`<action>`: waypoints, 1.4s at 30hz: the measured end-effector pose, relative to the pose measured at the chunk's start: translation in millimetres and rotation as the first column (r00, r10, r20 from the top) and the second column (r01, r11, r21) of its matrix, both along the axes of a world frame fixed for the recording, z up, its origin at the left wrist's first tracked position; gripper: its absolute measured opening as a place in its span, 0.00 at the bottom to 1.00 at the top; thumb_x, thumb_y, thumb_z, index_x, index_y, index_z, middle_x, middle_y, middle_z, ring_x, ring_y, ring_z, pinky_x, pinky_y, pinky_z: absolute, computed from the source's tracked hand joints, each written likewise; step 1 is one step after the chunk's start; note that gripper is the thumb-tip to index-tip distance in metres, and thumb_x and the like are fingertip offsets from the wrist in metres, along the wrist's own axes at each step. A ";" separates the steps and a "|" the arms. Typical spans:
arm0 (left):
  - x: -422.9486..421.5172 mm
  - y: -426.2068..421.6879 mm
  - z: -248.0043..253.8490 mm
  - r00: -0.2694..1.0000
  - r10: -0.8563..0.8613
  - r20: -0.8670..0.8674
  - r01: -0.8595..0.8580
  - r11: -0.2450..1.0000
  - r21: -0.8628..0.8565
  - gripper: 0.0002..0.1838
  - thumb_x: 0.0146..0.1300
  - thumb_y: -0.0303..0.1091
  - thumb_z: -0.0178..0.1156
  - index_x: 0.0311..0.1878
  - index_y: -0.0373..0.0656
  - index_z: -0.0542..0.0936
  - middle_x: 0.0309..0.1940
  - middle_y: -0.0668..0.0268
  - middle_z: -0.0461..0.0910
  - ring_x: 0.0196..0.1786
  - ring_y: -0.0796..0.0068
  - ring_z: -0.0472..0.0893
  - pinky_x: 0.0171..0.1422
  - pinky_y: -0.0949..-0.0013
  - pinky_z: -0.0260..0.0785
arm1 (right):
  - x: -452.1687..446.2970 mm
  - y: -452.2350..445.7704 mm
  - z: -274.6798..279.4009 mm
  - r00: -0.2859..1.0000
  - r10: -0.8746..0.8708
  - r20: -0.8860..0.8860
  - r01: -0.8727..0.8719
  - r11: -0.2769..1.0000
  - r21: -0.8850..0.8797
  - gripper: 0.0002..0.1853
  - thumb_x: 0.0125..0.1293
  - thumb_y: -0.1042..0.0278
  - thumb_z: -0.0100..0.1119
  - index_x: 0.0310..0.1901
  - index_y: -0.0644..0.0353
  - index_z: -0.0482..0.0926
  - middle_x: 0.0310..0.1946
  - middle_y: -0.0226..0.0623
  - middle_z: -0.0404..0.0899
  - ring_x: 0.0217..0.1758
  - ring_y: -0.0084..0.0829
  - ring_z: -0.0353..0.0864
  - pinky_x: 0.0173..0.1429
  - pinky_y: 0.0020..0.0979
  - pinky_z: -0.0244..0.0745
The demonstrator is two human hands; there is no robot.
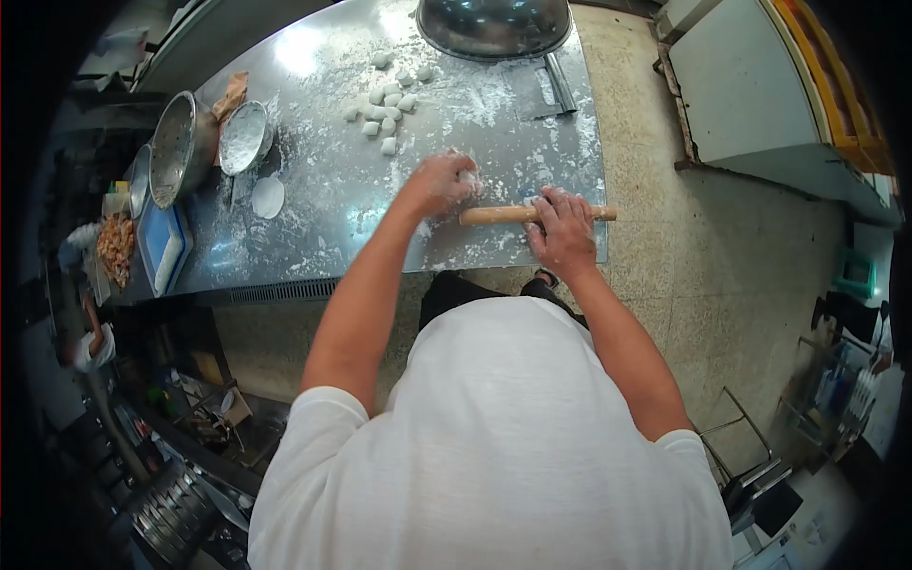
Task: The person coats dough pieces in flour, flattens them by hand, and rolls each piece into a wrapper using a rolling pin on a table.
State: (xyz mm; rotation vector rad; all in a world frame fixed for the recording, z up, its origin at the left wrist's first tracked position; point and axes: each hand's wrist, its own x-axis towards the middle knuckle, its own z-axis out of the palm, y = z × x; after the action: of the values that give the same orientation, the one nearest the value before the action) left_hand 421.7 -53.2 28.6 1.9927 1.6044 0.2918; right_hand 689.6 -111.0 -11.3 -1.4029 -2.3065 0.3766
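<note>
My left hand point(441, 184) is curled over the floured steel table, with a small whitish piece of dough point(467, 178) at its fingertips. To its right, my right hand point(567, 233) lies over the right part of a wooden rolling pin point(491, 216), fingers bent across it. The pin's left end reaches close beneath my left hand. Farther up the table sits a loose cluster of small floured dough pieces point(390, 100). A flat round dough wrapper point(268, 198) lies on the left side.
A large metal bowl point(495, 30) stands at the far edge, near a wide flat blade with a handle point(560, 84). On the left are a bowl of flour point(244, 139), a deep steel bowl point(180, 150), a blue tray point(157, 237) and chopped orange food point(116, 249). Another person's arm point(93, 323) shows far left.
</note>
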 end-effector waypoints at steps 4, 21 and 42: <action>5.5 19.2 4.6 0.980 0.164 -0.113 -0.173 0.982 -0.075 0.26 0.71 0.54 0.58 0.64 0.49 0.78 0.65 0.46 0.75 0.70 0.43 0.71 0.74 0.51 0.62 | -1.2 0.4 -0.1 1.000 0.007 -0.015 -0.007 1.000 0.004 0.23 0.60 0.62 0.66 0.57 0.56 0.79 0.64 0.40 0.74 0.70 0.45 0.70 0.78 0.51 0.55; 15.6 45.8 -40.2 0.993 0.027 -0.115 -0.006 0.984 0.175 0.32 0.76 0.58 0.45 0.79 0.61 0.63 0.79 0.54 0.58 0.83 0.50 0.51 0.85 0.42 0.31 | -12.4 -1.8 5.6 0.990 -0.062 0.126 0.057 0.997 0.042 0.24 0.59 0.60 0.64 0.57 0.55 0.78 0.63 0.39 0.74 0.69 0.44 0.70 0.78 0.52 0.55; -14.9 -15.5 -13.8 0.940 0.255 0.228 -0.230 0.964 -0.131 0.16 0.63 0.39 0.66 0.49 0.40 0.83 0.39 0.50 0.85 0.45 0.49 0.85 0.53 0.53 0.74 | -109.5 95.8 14.5 0.927 -0.223 0.301 0.237 0.971 -0.010 0.37 0.72 0.40 0.50 0.78 0.48 0.61 0.81 0.50 0.49 0.84 0.51 0.46 0.84 0.51 0.39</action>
State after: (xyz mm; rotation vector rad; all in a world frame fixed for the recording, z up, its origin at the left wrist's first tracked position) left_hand 406.8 -68.6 14.8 1.6126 1.6691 0.5163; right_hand 580.0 -15.3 3.2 -1.8413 -2.3345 0.1541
